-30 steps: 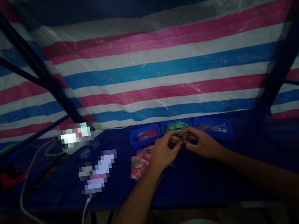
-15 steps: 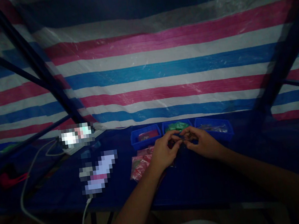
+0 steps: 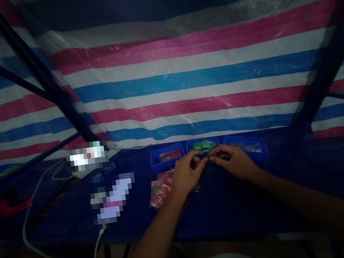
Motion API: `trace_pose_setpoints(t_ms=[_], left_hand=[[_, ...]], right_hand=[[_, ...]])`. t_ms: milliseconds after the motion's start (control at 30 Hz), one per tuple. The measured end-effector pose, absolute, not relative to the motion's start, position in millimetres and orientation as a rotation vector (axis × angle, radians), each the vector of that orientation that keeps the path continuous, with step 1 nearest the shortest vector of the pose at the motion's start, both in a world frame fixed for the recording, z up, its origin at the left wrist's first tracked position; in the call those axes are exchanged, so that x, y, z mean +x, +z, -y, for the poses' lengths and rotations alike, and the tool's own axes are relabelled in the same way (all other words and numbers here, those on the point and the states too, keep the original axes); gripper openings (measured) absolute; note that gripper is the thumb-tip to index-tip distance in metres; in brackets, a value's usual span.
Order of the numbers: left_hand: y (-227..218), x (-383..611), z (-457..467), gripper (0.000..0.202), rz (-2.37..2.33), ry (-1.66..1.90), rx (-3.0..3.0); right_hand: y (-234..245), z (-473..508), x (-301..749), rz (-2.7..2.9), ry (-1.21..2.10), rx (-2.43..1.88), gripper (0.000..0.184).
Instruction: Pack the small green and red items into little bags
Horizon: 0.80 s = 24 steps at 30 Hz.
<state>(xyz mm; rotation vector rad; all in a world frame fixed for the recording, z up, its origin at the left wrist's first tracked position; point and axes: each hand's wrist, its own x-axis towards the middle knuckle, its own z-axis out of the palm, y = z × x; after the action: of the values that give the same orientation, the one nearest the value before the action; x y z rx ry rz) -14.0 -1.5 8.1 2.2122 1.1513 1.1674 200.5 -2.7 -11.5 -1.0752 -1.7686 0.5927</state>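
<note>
The left hand (image 3: 186, 173) and the right hand (image 3: 238, 160) met over the blue table (image 3: 239, 209), thumbs and index fingers narrowed to a pinch, with a small dark item (image 3: 208, 157) held between the tips; the light was too dim to tell what it was. It sat just on the near side of the middle bin (image 3: 187, 147), which held green packets (image 3: 204, 145).

The likeliest trouble seemed a slip: only the fingertips had hold of the item, and if one side let go unevenly it could have dropped onto the dark tabletop and been hard to find in such poor light. The left forearm crossed close to the pink packets (image 3: 161, 191) on the near left, so a careless pull of the elbow might have spread or crumpled the loose pile. The right hand was close to the right bin (image 3: 263, 157) with its clear packets (image 3: 252, 148), and a wide sweep could have nudged it out of line. The left bin (image 3: 167, 164), with reddish packets (image 3: 171, 155), looked safer. Farther left, a white cable (image 3: 94, 249) hung past the near edge; a snag there might have dragged the pixelated device (image 3: 116, 197) along
</note>
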Motion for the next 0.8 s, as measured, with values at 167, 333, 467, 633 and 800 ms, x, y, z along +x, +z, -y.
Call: trace_pose_setpoints(t_ms=[167,333,467,633,800], left_hand=[[11.0,-15.1,7.0,0.036,-1.009,1.08,2.213],[12.3,-13.8,9.4,0.032,-0.889,1.095,2.258],[11.0,-13.6,5.8,0.03,-0.901,1.129,2.242],[2.6,-14.5,-4.2,0.024,-1.027,1.228,2.132],[-2.4,-14.2,-8.8,0.018,-1.021,1.248,2.105]], right_hand=[[-3.8,8.8,199.7,1.843,0.292,-1.057,0.007],[-3.6,11.5,197.7,1.924,0.207,-0.982,0.004],[-6.8,10.0,196.6,1.984,0.179,-0.872,0.008],[-6.4,11.6,194.0,2.041,0.172,-0.78,0.018],[-3.9,12.3,194.9,1.918,0.161,-0.868,0.012]])
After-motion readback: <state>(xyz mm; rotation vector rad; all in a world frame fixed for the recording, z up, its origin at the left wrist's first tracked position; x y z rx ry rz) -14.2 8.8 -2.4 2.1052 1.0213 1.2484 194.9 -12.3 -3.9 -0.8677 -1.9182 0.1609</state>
